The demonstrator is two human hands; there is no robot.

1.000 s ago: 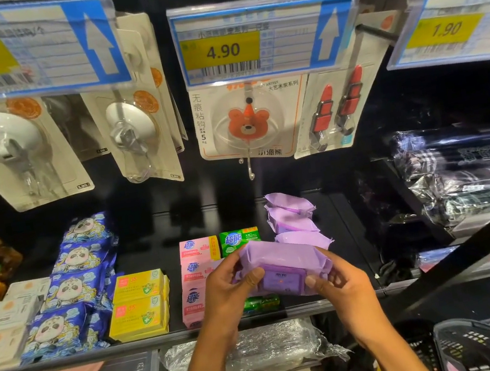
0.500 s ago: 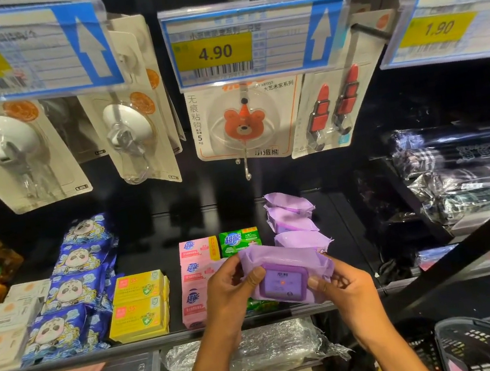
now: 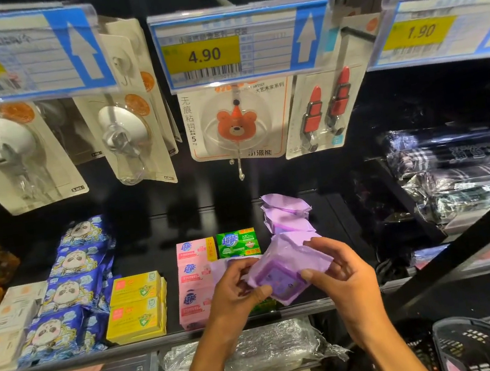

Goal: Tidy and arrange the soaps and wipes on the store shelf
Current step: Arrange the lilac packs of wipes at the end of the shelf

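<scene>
Now I'm holding a purple wipes pack (image 3: 285, 271) tilted just above the shelf (image 3: 134, 348) front, before the row of purple packs (image 3: 286, 214). I judge I'm squaring it up; next it needs setting down in line with them. My left hand (image 3: 237, 291) and right hand (image 3: 343, 278) pinch its ends, forearms raised.

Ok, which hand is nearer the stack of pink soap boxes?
Left. The left hand is right beside the pink soap boxes, gripping the purple wipes pack; the right hand holds the pack's other side, farther off.
</scene>
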